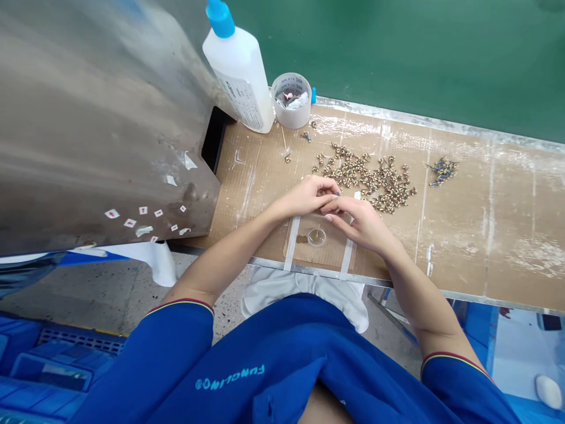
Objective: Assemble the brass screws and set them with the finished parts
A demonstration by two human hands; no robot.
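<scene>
The left hand [306, 197] pinches a tiny blue-tipped part [338, 193] at center; the right hand [358, 222] curls against it, its grip unclear. Brass fittings [366, 179] lie scattered just beyond on the cardboard-covered tabletop [468, 235]. A small clear dish [316, 237] sits below the hands. A steel panel [88, 118] blocks the upper left, beside a white squeeze bottle [238, 70].

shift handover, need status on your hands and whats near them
Left hand and right hand meeting at fingertips, grip unclear. Small clear dish just below them. Heap of brass-coloured parts just beyond. White squeeze bottle far off left, not between.
</scene>
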